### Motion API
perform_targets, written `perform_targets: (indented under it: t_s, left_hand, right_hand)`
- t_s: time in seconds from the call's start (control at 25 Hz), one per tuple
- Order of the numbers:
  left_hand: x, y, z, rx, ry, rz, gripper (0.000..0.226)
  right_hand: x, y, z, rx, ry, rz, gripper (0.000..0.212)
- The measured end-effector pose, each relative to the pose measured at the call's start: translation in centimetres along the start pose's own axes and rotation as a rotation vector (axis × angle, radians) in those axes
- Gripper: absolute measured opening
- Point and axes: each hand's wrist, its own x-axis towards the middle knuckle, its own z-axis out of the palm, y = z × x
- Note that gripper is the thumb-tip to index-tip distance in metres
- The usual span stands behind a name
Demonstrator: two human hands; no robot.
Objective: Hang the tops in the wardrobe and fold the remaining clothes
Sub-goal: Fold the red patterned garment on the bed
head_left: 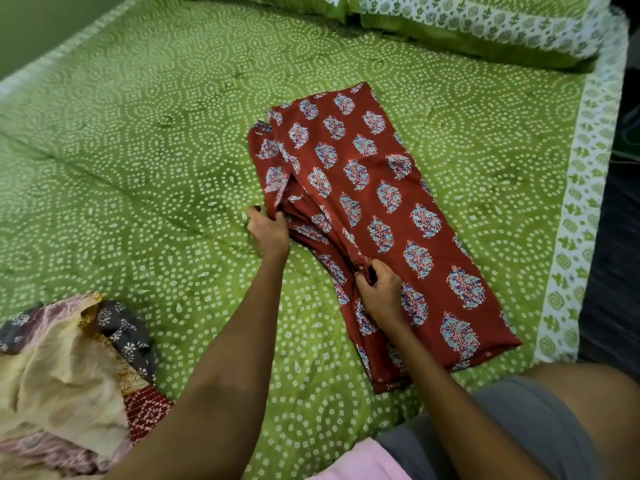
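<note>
A dark red garment (377, 188) printed with blue and white motifs lies folded lengthwise on the green bed, slanting from the upper middle down to the lower right. My left hand (268, 232) grips a bunched fold at the garment's left edge. Lower down, my right hand (379, 292) pinches the cloth along the same edge, fingers curled into the fabric. Both forearms reach in from the bottom of the view.
A green bedsheet (156, 168) with white dotted circles covers the bed. A heap of other clothes (59, 382), cream, grey and red, sits at the lower left. Pillows (485, 26) lie along the top right. The bed's patterned border (575, 216) runs down the right.
</note>
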Motion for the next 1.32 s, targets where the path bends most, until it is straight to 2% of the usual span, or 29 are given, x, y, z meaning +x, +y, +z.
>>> perform_targets:
  t_s: [0.08, 0.16, 0.24, 0.28, 0.4, 0.52, 0.6, 0.64, 0.68, 0.72, 0.76, 0.8, 0.84, 0.88, 0.92, 0.96, 1.0, 1.04, 1.12, 1.24, 1.32]
  left_hand:
    - [2.0, -0.5, -1.4, -0.061, 0.121, -0.172, 0.035]
    - [3.7, -1.3, -2.7, -0.17, 0.078, -0.341, 0.031]
    - [5.4, -1.9, -3.8, -0.497, -0.024, -0.437, 0.016]
    - [6.1, -2.1, -4.5, -0.667, 0.02, -0.495, 0.016]
    - [8.4, -3.5, -6.9, -0.877, 0.048, -0.541, 0.012]
    - [10.7, -5.9, -9.6, -0.78, 0.079, -0.524, 0.025]
    - [11.0, -6.1, -12.4, -0.779, 0.027, -0.537, 0.032]
    - [11.3, -6.3, -13.3, -0.706, -0.006, -0.519, 0.038]
    - [11.6, -6.0, -13.8, -0.567, 0.032, -0.543, 0.041]
    - [11.7, -6.3, -14.3, -0.285, 0.14, -0.445, 0.043]
    - [10.9, -6.4, -14.3, -0.193, 0.235, -0.418, 0.045]
    - [9.6, -6.0, -13.8, -0.214, 0.3, -0.361, 0.049]
    - [8.4, -5.3, -12.9, -0.076, 0.257, -0.254, 0.055]
    - [6.8, -4.9, -12.1, 0.004, 0.281, -0.12, 0.056]
    - [5.3, -4.7, -10.7, 0.078, 0.223, 0.069, 0.048]
    - [3.2, -4.2, -8.8, 0.064, 0.067, 0.23, 0.034]
    - [1.0, -3.6, -6.7, 0.056, -0.141, 0.32, 0.023]
    - [-0.9, -2.8, -4.8, 0.054, -0.331, 0.333, 0.015]
    - [-3.3, -1.3, -1.3, -0.026, -0.574, 0.176, 0.011]
    - [-5.5, 0.6, 1.7, -0.357, -0.843, -0.303, 0.02]
    - [-6.4, 1.2, 2.8, -0.474, -0.996, -0.539, 0.026]
  right_hand:
    - [-0.1, -0.1, 0.1, -0.033, 0.004, -0.005, 0.018]
    - [-0.2, 0.0, 0.2, -0.05, 0.005, -0.015, 0.018]
    - [-0.2, 0.0, 0.3, -0.048, 0.013, -0.034, 0.018]
    - [-0.1, 0.0, 0.2, -0.049, 0.016, -0.042, 0.018]
    - [-0.3, -0.1, 0.2, -0.063, 0.012, -0.05, 0.019]
    - [-0.3, -0.2, 0.3, -0.073, 0.001, -0.038, 0.016]
    - [-0.2, -0.2, 0.2, -0.073, 0.003, -0.035, 0.017]
    - [-0.2, -0.2, 0.1, -0.075, 0.004, -0.037, 0.019]
    - [-0.3, -0.3, 0.1, -0.082, 0.005, -0.038, 0.021]
    - [-0.3, -0.5, 0.2, -0.109, 0.01, -0.033, 0.026]
    - [-0.3, -0.8, 0.3, -0.161, 0.012, -0.014, 0.034]
    - [0.0, -1.1, 0.5, -0.226, 0.01, 0.027, 0.041]
    - [0.5, -1.4, 0.7, -0.282, 0.005, 0.08, 0.042]
    - [1.2, -1.7, 0.8, -0.281, -0.007, 0.142, 0.037]
    - [1.8, -1.8, 0.7, -0.175, -0.018, 0.221, 0.029]
    - [2.3, -1.9, 0.4, 0.034, -0.015, 0.323, 0.022]
    - [2.7, -1.7, -0.2, 0.259, -0.006, 0.429, 0.02]
    - [3.0, -1.4, -0.9, 0.419, 0.014, 0.507, 0.02]
    - [3.2, -1.0, -1.9, 0.542, 0.032, 0.58, 0.02]
    - [3.1, -1.2, -2.4, 0.581, 0.044, 0.594, 0.022]
    - [3.1, -1.2, -2.4, 0.544, 0.048, 0.557, 0.024]
